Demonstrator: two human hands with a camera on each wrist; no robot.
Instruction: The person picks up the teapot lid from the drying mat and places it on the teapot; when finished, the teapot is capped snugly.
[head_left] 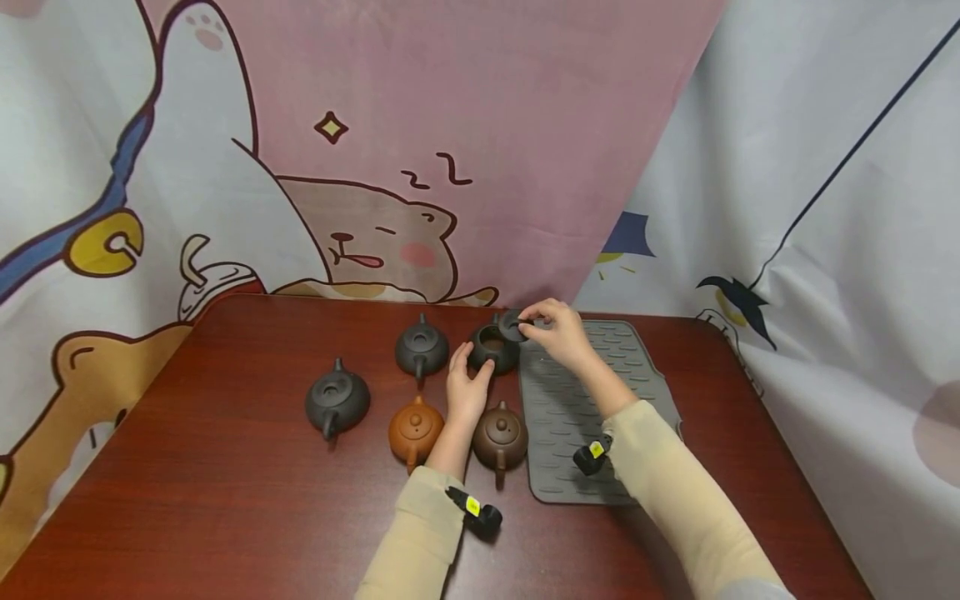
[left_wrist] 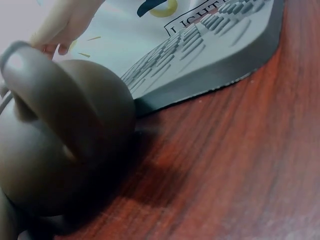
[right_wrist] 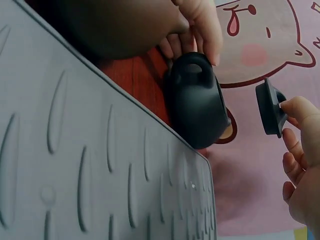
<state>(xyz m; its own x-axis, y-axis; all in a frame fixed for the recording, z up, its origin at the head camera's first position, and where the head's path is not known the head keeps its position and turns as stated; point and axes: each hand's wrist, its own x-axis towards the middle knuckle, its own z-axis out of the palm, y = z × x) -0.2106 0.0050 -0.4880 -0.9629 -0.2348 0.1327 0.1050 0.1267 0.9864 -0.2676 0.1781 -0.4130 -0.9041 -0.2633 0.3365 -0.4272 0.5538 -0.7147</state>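
A black teapot stands at the back of the table with its round mouth uncovered. My left hand holds it at the near left side, thumb and fingers spread about the body; in the right wrist view that hand is beside the pot's loop handle. Between the fingertips of my right hand, a black teapot lid is pinched by its knob. The right wrist view shows the lid tilted on edge, apart from the pot.
A brown teapot and an orange teapot stand nearer, either side of my left wrist. Two dark lidded teapots are to the left. A grey ridged mat lies at right, under my right forearm.
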